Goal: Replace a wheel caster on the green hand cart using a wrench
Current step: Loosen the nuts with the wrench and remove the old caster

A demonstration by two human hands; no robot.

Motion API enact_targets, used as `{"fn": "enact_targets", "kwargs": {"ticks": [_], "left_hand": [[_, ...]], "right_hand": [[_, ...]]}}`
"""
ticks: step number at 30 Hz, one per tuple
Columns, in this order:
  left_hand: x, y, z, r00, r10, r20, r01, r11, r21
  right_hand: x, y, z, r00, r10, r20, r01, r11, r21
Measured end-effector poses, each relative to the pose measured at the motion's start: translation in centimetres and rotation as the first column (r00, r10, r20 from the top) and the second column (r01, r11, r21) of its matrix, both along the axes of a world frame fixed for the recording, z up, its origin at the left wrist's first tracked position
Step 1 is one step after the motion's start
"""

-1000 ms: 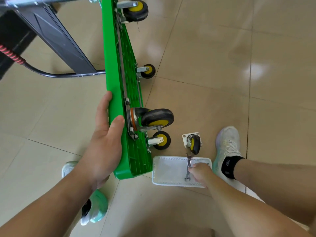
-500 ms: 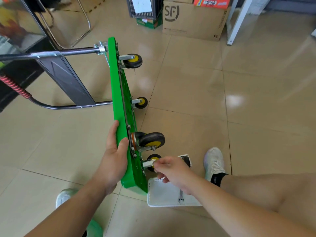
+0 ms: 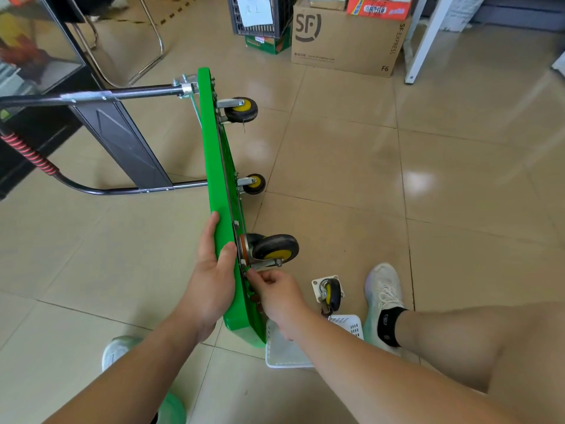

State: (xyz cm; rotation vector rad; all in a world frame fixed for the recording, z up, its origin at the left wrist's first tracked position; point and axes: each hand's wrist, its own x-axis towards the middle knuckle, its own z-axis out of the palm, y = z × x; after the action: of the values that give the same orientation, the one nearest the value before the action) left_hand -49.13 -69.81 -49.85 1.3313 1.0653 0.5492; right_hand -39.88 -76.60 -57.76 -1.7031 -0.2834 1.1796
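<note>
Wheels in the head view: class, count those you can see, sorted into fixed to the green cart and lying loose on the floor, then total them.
Fixed to the cart: 3 (far wheel, middle wheel, large near wheel)
Loose on the floor: 1 (spare wheel)
Total: 4 in view

Cart deck (image 3: 217, 179): smooth, glossy green plastic; caster (image 3: 275, 247) at its 3 o'clock: matt black rubber, shiny metal bracket; floor tiles (image 3: 336, 154) glossy; box (image 3: 345, 41) at 12 o'clock matt cardboard; basket (image 3: 281, 350) white plastic.
</note>
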Motion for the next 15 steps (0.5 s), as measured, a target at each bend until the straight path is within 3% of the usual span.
{"fn": "enact_targets", "kwargs": {"ticks": [15], "left_hand": [[0.07,-0.19,0.4,1.0,0.0,0.016,0.0,1.0,-0.008]], "right_hand": [[0.03,0.53,-0.87,0.967,-0.015,-0.253,0.031,0.998,0.06]]}}
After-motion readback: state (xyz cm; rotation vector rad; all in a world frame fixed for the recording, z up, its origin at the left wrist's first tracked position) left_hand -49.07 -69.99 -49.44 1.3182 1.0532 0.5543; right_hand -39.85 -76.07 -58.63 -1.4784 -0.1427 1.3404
